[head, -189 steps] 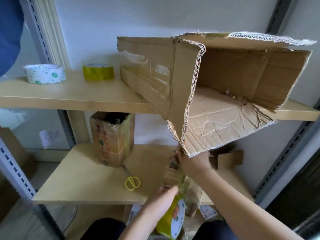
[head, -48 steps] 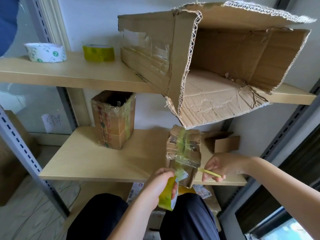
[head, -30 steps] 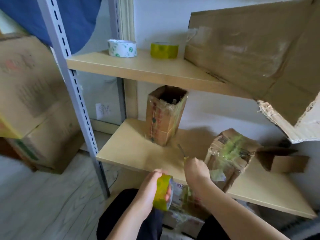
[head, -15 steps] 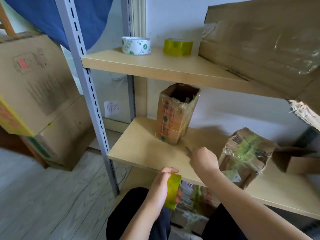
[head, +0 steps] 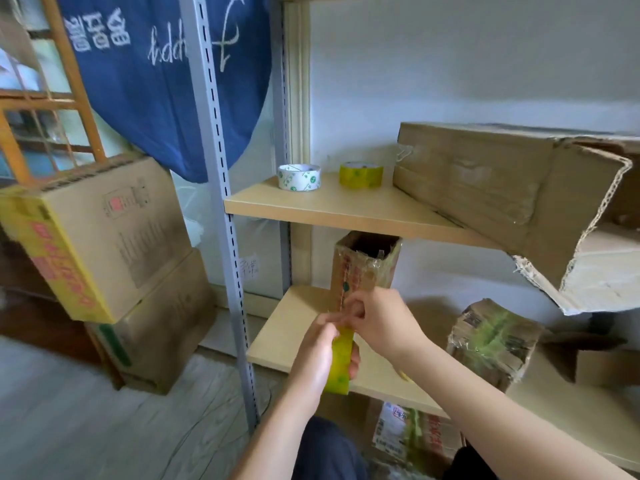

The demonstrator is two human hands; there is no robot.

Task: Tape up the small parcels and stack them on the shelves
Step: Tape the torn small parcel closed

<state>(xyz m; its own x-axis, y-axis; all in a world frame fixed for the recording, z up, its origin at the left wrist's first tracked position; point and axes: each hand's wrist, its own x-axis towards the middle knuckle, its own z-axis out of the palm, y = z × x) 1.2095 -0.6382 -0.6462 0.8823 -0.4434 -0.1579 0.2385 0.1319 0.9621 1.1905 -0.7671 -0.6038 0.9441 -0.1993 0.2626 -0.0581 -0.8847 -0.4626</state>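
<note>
My left hand point(head: 317, 355) grips a yellow tape roll point(head: 341, 363) in front of the lower shelf point(head: 277, 344). My right hand point(head: 377, 320) is right above it, fingers curled and pinching at the roll's top edge. A small parcel wrapped in greenish tape point(head: 491, 344) sits on the lower shelf to the right of my hands. Behind my hands stands a tall small box with an open top point(head: 365, 268). A yellow bit point(head: 402, 375) shows on the shelf under my right wrist; I cannot tell what it is.
The upper shelf point(head: 346, 216) carries a white tape roll point(head: 299, 176), a yellow tape roll point(head: 360, 174) and a large torn carton point(head: 502, 195) that overhangs its edge. Stacked cartons point(head: 104, 237) stand at the left past the metal upright point(head: 221, 202). More packages point(head: 408, 434) lie under the lower shelf.
My view has swung left and up. The taped parcel now rests alone on the shelf. My right hand has come over to the top of the tape roll in my left hand.
</note>
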